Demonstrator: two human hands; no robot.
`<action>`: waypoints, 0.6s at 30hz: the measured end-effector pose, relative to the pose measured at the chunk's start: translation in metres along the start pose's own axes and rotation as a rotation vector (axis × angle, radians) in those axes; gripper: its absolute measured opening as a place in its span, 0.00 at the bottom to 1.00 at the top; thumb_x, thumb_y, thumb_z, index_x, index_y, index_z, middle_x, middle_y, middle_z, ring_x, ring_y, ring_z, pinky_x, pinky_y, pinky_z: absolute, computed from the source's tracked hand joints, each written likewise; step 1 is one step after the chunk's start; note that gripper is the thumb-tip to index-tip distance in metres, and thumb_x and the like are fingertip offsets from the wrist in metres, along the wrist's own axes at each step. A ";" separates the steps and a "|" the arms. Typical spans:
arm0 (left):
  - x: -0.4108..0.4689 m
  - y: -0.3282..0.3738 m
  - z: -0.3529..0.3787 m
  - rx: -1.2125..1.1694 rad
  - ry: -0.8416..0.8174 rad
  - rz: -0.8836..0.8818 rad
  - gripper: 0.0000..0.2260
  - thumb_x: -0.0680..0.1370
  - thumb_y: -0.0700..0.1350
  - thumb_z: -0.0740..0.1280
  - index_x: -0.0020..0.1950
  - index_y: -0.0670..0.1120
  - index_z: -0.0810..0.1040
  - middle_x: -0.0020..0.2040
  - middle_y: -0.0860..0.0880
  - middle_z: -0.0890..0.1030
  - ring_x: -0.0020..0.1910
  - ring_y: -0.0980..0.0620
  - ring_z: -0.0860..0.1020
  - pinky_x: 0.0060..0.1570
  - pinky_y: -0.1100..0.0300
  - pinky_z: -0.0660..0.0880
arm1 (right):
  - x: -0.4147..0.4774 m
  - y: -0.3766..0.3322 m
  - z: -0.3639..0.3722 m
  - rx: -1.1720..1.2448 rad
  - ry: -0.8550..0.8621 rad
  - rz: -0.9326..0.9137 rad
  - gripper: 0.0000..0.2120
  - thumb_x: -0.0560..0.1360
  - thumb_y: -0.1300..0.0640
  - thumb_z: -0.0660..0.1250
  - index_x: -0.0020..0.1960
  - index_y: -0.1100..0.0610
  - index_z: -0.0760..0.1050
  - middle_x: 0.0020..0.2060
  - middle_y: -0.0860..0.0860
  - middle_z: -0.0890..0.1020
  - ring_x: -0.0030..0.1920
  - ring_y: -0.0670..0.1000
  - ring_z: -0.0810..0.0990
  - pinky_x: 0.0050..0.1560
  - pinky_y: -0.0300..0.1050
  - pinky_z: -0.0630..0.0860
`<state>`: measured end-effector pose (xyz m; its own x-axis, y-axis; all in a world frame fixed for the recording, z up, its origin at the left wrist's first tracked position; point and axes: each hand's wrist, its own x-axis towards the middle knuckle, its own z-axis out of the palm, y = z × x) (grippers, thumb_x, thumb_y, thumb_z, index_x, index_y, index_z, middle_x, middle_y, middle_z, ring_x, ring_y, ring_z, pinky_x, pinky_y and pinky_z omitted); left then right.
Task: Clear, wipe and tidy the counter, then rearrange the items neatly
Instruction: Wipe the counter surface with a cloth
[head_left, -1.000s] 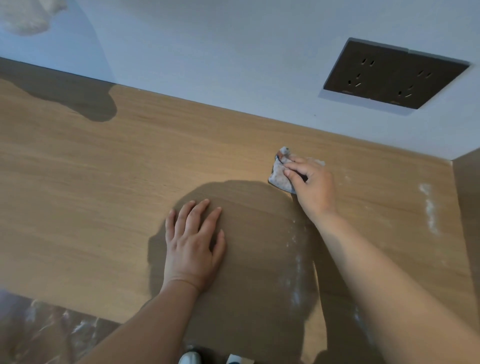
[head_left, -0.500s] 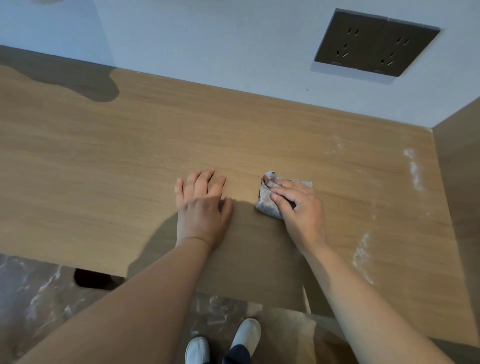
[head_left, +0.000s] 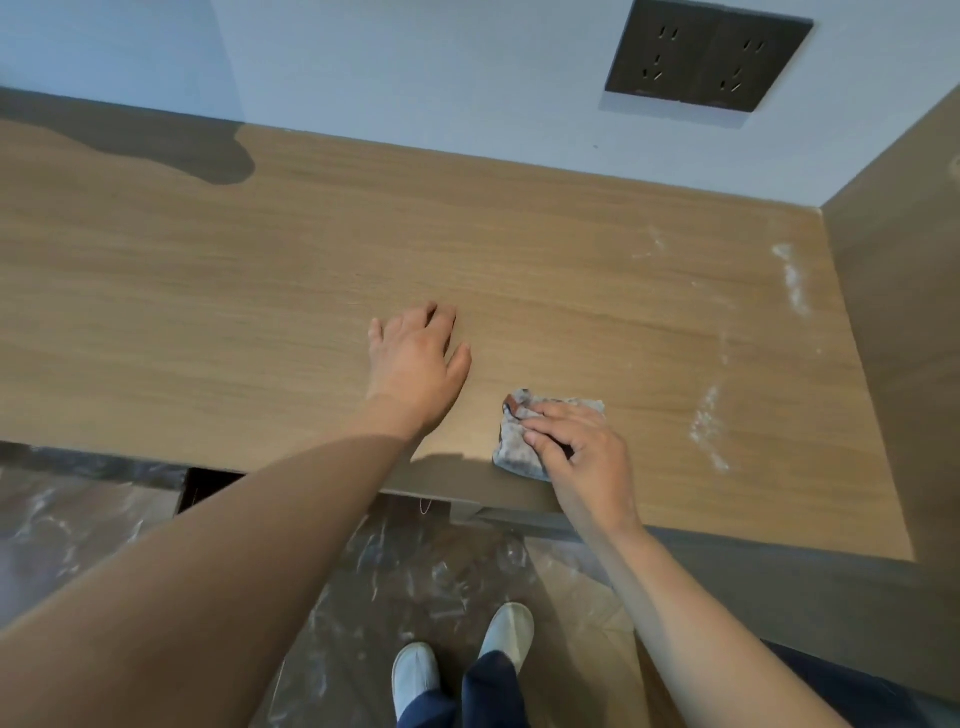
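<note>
A wooden counter (head_left: 260, 291) fills the middle of the head view. My right hand (head_left: 582, 457) presses a small grey speckled cloth (head_left: 517, 449) onto the counter close to its front edge, fingers spread over the cloth. My left hand (head_left: 415, 358) rests flat on the bare wood a little to the left and further back, fingers relaxed and holding nothing. White dust streaks (head_left: 706, 426) lie on the counter to the right of the cloth.
More white dust (head_left: 792, 280) sits near the wooden side panel (head_left: 904, 312) at the right. A dark double wall socket (head_left: 706, 57) is on the pale wall behind. Below the counter edge are a plastic-covered floor (head_left: 441, 566) and my white shoes (head_left: 506, 631).
My right hand has dragged the cloth from the back of the counter towards the front edge. My left hand stayed resting on the wood. The view has tilted down, showing floor and shoes.
</note>
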<state>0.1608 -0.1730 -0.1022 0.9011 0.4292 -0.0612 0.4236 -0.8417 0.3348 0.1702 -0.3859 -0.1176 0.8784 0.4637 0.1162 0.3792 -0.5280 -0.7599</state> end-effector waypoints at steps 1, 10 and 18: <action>-0.008 -0.001 -0.004 0.001 -0.012 0.015 0.22 0.81 0.54 0.57 0.74 0.50 0.67 0.74 0.46 0.67 0.72 0.44 0.64 0.74 0.41 0.53 | -0.008 -0.003 0.000 -0.004 -0.004 0.006 0.08 0.74 0.56 0.70 0.51 0.49 0.85 0.53 0.43 0.84 0.58 0.38 0.76 0.65 0.52 0.71; -0.095 -0.028 -0.007 -0.058 -0.038 0.083 0.20 0.80 0.50 0.62 0.71 0.47 0.71 0.72 0.45 0.69 0.70 0.44 0.66 0.71 0.40 0.59 | -0.069 -0.028 0.002 -0.049 -0.053 0.027 0.08 0.72 0.54 0.70 0.48 0.48 0.85 0.47 0.37 0.83 0.53 0.33 0.76 0.60 0.45 0.75; -0.104 -0.029 -0.012 0.000 -0.038 0.075 0.21 0.80 0.53 0.60 0.70 0.47 0.73 0.70 0.45 0.71 0.68 0.44 0.68 0.70 0.43 0.61 | -0.098 -0.050 -0.009 0.136 -0.006 0.233 0.15 0.72 0.63 0.73 0.48 0.43 0.82 0.44 0.33 0.82 0.50 0.34 0.80 0.55 0.34 0.76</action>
<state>0.0540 -0.1892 -0.0946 0.9331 0.3525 -0.0715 0.3551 -0.8710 0.3395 0.0671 -0.4112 -0.0850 0.9356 0.3450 -0.0755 0.1240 -0.5211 -0.8444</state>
